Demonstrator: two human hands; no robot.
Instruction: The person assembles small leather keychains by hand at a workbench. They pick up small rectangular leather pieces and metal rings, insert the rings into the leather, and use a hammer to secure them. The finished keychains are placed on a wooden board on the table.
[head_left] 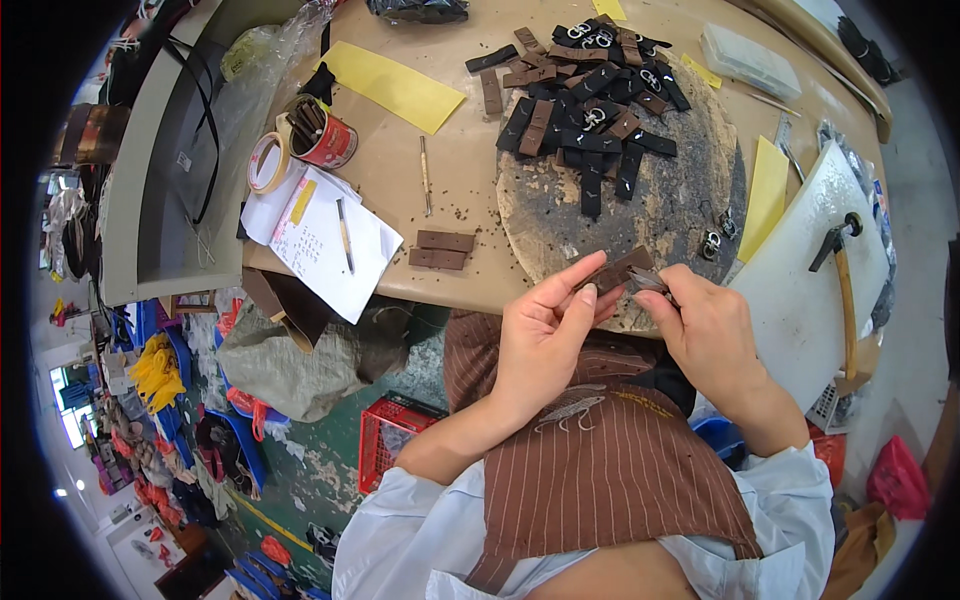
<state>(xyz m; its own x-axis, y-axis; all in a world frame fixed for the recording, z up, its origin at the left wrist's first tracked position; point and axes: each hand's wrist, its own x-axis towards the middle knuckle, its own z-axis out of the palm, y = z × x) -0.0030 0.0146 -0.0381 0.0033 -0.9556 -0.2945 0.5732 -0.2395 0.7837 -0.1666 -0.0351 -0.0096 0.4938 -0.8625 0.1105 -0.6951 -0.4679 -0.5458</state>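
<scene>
Left hand pinches brown leather strip at near edge of round work block. Right hand pinches metal buckle against strip end. Judged step: fitting buckle; next calls for steady threading.

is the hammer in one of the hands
No, the hammer lies on the white board to the right, while both hands pinch a brown strap piece.

Bright, even light, soft shadows; fisheye bends edges, corners black.
</scene>
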